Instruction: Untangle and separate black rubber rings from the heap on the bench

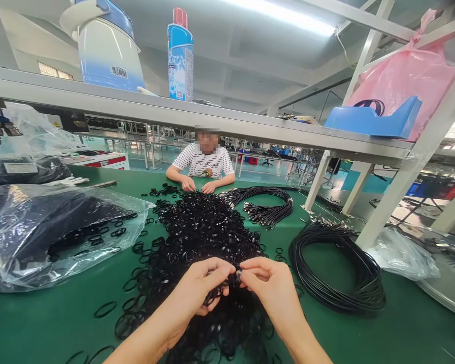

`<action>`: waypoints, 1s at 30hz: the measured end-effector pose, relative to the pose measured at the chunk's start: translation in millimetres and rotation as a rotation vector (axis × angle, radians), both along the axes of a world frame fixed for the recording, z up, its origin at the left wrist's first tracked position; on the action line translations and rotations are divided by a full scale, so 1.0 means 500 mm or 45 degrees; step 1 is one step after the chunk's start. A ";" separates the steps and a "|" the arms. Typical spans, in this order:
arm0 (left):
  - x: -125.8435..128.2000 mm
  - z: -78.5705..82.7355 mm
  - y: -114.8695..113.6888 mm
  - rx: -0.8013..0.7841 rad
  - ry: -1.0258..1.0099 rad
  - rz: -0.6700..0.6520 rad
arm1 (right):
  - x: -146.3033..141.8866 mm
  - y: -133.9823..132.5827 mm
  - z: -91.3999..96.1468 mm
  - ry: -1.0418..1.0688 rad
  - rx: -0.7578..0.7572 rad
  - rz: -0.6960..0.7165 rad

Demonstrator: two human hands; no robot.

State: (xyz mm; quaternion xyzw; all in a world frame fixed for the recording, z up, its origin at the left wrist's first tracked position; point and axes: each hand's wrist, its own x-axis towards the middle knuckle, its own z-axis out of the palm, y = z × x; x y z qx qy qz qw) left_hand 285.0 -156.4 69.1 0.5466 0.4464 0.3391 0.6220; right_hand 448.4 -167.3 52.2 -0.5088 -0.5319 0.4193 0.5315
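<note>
Forearms come in from the bottom edge, with both hands low over the heap of black rubber rings on the green workbench. I have the left hand at the near end of the heap, its fingers together and curled, tips down among the rings; can't tell if they're clamped on anything. I have the right hand just beside it, thumb and forefinger clamped on a small black ring, other fingers curled under. Fingertips of both hands nearly touching.

Left of the heap: clear plastic bag holding dark contents, loose rings spilling from its mouth. Right of the heap: big coil of black cord, clear bag just past it. Beyond the heap, to the right: smaller bundle of black cords with metal ends fanned out. Far side of the heap: co-worker in a striped T-shirt, co-worker's hands on the rings, separate from mine.

Above the heap: white metal shelf carrying a blue-and-white spray can with a red cap and a blue-and-white container. Up right of the heap, blue tray-shaped holder against a pink plastic bag.
</note>
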 end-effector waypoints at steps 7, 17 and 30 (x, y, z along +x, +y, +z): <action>0.010 -0.003 -0.001 0.107 0.093 -0.044 | -0.003 0.001 -0.001 -0.142 0.021 -0.089; 0.007 0.002 -0.003 0.157 0.152 -0.044 | -0.008 -0.011 0.010 -0.306 0.118 0.017; 0.011 -0.005 -0.002 0.117 0.080 -0.035 | -0.008 -0.016 0.014 -0.395 0.105 -0.020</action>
